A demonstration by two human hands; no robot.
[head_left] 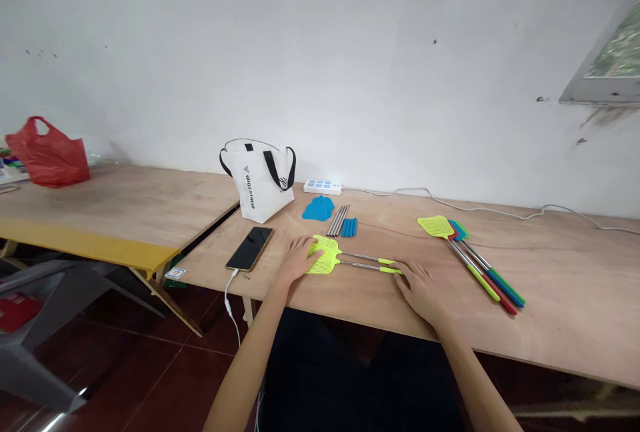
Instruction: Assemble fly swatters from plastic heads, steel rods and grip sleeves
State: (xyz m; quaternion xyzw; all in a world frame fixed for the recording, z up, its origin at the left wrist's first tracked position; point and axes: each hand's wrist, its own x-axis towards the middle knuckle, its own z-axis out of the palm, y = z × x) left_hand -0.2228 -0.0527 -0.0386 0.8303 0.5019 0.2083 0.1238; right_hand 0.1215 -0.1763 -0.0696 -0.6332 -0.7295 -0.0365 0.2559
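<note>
Two yellow-green fly swatters (330,256) lie side by side on the wooden table, heads to the left and handles to the right. My left hand (299,259) rests on the mesh heads with its fingers stretched out, covering part of them. At the other end, the fingertips of my right hand (416,287) touch the handle ends, its fingers extended and not wrapped round them. Beyond the swatters are blue swatter heads (318,208), several metal rods (338,220) and several blue handles (349,227).
To the right lies a group of swatters (473,262) in yellow, red, blue and green. A phone (249,248) with a white cable lies left of my left hand. Behind stand a white bag (257,185) and a power strip (323,187). A red bag (50,155) sits far left.
</note>
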